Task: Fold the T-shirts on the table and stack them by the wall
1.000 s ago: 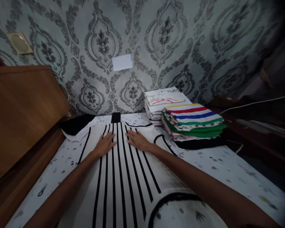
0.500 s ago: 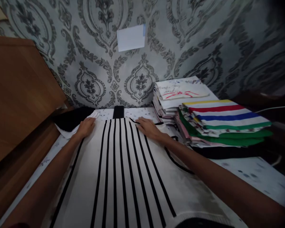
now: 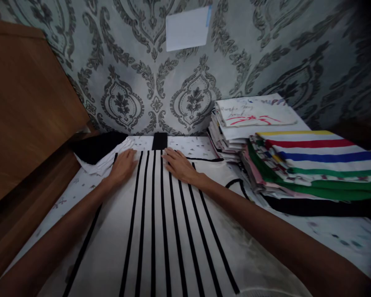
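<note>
While arms (image 3: 253,222) stretch forward, hands (image 3: 179,166) rest on cloth (image 3: 113,243).

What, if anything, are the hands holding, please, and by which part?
Nothing appears gripped: the left hand and right hand rest on the striped cloth near its far edge.

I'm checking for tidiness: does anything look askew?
The white card on the patterned wall looks tilted, right end higher. The white cloth at left looks creased, unlike the folded multicoloured striped cloth at right.
</note>
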### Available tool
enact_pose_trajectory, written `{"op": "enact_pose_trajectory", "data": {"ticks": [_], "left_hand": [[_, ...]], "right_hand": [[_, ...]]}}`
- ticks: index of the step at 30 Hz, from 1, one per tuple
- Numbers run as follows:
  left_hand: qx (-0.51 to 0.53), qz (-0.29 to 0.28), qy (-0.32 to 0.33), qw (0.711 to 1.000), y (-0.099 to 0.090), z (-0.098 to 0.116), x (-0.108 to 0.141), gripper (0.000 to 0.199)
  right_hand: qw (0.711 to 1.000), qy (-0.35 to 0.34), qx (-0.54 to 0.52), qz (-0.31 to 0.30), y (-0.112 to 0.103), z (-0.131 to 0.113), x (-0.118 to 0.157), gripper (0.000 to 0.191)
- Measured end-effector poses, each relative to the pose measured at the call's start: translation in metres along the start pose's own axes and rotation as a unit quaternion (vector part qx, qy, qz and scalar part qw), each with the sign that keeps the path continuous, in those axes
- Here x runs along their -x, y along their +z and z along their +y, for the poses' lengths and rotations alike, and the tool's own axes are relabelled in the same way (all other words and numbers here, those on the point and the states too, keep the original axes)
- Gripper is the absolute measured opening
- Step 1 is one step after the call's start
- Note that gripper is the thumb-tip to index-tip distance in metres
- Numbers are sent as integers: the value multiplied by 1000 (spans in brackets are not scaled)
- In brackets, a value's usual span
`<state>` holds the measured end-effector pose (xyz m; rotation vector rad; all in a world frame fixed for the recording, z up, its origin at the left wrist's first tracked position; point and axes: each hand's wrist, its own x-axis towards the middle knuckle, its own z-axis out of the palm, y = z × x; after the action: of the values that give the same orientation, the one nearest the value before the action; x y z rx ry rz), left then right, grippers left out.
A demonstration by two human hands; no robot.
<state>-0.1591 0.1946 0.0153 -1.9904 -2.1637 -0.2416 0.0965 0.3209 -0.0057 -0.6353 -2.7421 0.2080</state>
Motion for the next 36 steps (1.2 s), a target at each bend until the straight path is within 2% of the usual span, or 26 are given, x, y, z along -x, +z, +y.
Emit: {"op": "enact_pose_trajectory", "data": {"ticks": [3,7,10,12,15,17,22,26,28,31,36], "left_hand": [[46,-43,0,998,12,1,19,56],[10,-52,-25,998,9,-18,24,53],[-32,-27,22,999,-2,-26,12,45],[-55,-22,36,998,-7,-28,-2,44],[-66,-61,28,996,-12,-33,-24,50],[-76,-94,27,992,-14,-37,-35,50],[-97,-108,28,989,-28,-44,-38,28],[-68,-56,20,996,-48,-40,-16,22],[-58,-40,19,997,-56,-37,1,21],[-69,-29,52,996,-61,-31,31,21],[-94,-34,112,989,-51,-22,74,30]], "right_hand": [[998,-50,-30,-30,2,-4,4,49],[999,-24,-41,-17,0,8,9,47],[998,3,-54,8,-5,16,4,41],[997,48,-50,18,-10,19,-7,41],[988,151,-31,-7,-16,26,-30,48],[980,194,-27,-33,-19,33,-44,47],[977,204,-46,-34,-26,43,-58,25],[981,185,-63,3,-39,28,-40,21],[984,161,-70,31,-45,16,-21,19],[991,96,-74,64,-49,-2,15,16],[1000,8,-29,0,-40,-24,59,21]]}}
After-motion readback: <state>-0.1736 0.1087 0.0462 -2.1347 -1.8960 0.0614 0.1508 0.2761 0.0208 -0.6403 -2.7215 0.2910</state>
